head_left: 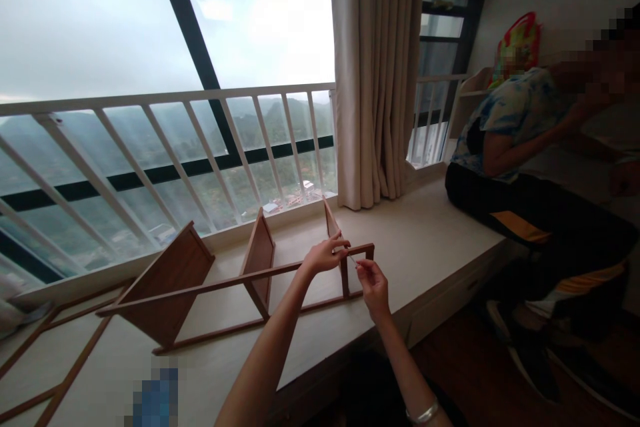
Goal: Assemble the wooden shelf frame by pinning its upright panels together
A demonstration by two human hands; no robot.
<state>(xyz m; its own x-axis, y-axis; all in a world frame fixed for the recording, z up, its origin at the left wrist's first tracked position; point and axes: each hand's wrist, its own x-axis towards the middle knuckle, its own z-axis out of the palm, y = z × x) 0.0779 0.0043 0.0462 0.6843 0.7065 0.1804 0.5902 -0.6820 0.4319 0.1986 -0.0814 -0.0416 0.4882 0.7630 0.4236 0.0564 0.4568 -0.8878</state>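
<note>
A brown wooden shelf rack (200,289) lies on its side on the pale window ledge, its shelf boards standing on edge between long rails. My left hand (324,254) is closed at the rack's right end, where the upper rail meets the end shelf board (343,273). Pinched in the fingers of my right hand (374,287) is a thin metal rod (353,259), pointing up and left toward that joint. Its tip is by my left fingers, and its exact kind is too small to tell.
Another wooden frame (63,387) lies at the left, near a blurred blue item (155,397). A white railing (175,100) and a beige curtain (375,80) line the window. At the right, a person (520,120) sits on the ledge (425,227).
</note>
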